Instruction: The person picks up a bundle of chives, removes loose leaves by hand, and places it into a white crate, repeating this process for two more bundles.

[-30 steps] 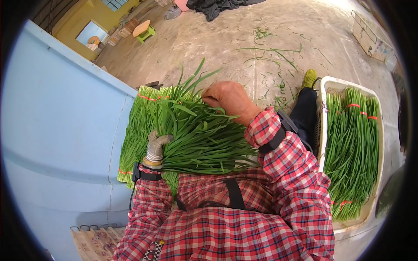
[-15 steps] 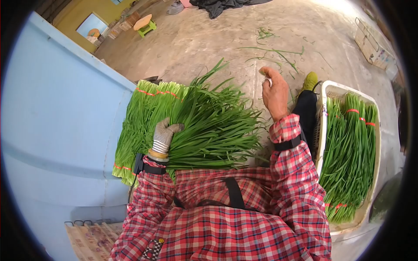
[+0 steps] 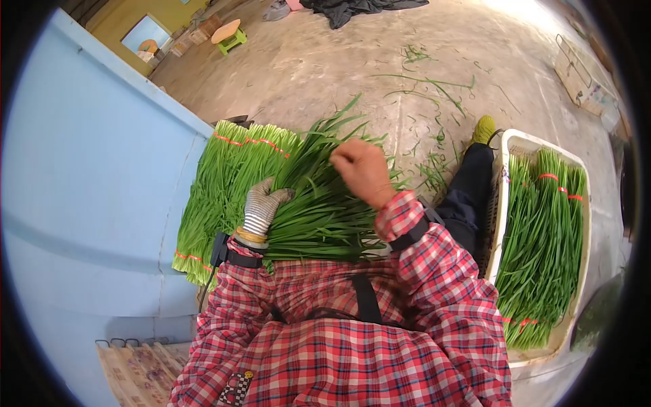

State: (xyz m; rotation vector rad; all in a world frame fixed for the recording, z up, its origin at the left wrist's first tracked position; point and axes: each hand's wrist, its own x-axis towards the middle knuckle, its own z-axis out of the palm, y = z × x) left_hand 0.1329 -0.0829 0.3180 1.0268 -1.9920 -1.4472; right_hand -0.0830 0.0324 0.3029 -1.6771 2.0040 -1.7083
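Observation:
Long green leafy stalks [image 3: 319, 217] lie loose across my lap, their tips toward the right. My left hand [image 3: 263, 207], in a striped grey and white glove, is closed around part of these stalks at their left side. My bare right hand [image 3: 364, 171] is over the upper part of the stalks, fingers curled in; whether leaves are between them is hidden. To the left lie tied green bundles [image 3: 224, 176] with red bands near both ends.
A white plastic crate [image 3: 502, 203] with red-banded bundles stands at my right. A blue panel [image 3: 95, 176] rises on the left. Cut leaves [image 3: 434, 166] litter the concrete floor. A small wooden-topped stool [image 3: 227, 30] and another crate [image 3: 580, 74] stand farther off.
My right hand has moved left and down from beyond the leaf tips to over the stalks, and its fingers have curled in. More leaf scraps show on the floor. My left hand has shifted slightly.

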